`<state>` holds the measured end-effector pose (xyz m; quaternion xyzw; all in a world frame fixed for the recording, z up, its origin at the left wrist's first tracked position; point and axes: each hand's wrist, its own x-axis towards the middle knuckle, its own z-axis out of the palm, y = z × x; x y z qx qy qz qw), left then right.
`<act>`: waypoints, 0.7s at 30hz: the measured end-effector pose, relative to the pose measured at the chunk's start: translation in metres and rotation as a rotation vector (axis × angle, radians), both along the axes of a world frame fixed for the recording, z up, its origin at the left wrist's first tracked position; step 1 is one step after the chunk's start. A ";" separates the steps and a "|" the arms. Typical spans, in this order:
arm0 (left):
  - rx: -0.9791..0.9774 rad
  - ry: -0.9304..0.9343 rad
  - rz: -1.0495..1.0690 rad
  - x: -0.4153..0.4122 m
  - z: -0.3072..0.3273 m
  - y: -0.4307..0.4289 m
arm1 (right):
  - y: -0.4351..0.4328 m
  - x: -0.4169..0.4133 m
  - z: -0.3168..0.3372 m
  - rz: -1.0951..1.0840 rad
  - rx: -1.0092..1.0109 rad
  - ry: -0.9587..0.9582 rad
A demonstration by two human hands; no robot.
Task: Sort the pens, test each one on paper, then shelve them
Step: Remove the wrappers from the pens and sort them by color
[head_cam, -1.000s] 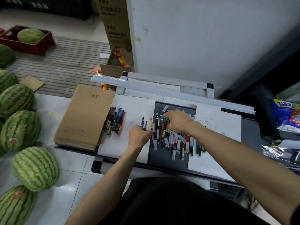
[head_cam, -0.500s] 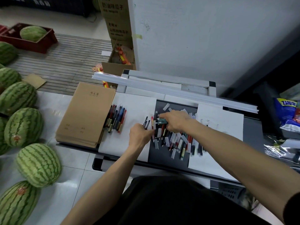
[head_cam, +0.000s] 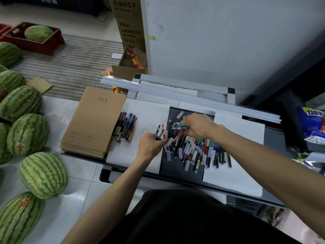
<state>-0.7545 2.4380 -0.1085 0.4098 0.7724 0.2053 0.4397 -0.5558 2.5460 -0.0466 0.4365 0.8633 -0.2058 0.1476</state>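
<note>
- Fingers (head_cam: pixel 158 140) of the left hand (head_cam: pixel 151 146) are curled around a small bunch of black and red pens (head_cam: pixel 161 131). The long axes of these pens run away from the person, with the tips toward the far edge of the counter (head_cam: pixel 175 171).
- Fingers (head_cam: pixel 188 128) of the right hand (head_cam: pixel 197 126) are clamped on several teal pens (head_cam: pixel 178 125). These are held nearly level, with long axes across the counter and bare tips pointing left, toward the other hand.
- Loose pile of pens (head_cam: pixel 198 152), mixed with clear caps, lies on the dark strip of counter just below the right hand. Most long axes run near-to-far and a few are slanted.
- Sorted row of pens (head_cam: pixel 125 126) lies side by side and parallel on the left white sheet (head_cam: pixel 149 110). It leans slightly from near-left to far-right, just beside a stack of brown notebooks (head_cam: pixel 95 120).
- Second white sheet (head_cam: pixel 233 169) covers the counter to the right of the pile.
- Watermelons (head_cam: pixel 43 175) rest on the floor at the left.
</note>
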 end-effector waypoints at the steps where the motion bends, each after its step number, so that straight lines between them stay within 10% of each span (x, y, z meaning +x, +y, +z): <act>1: 0.002 -0.003 -0.006 -0.003 0.001 -0.001 | 0.000 0.004 0.002 -0.048 -0.020 0.023; 10: -0.025 -0.530 0.260 -0.015 0.027 -0.010 | -0.021 0.052 0.016 -0.658 -0.539 0.558; 21: 0.038 -0.981 0.309 -0.017 0.052 -0.014 | -0.068 0.055 0.012 -0.910 -1.015 0.980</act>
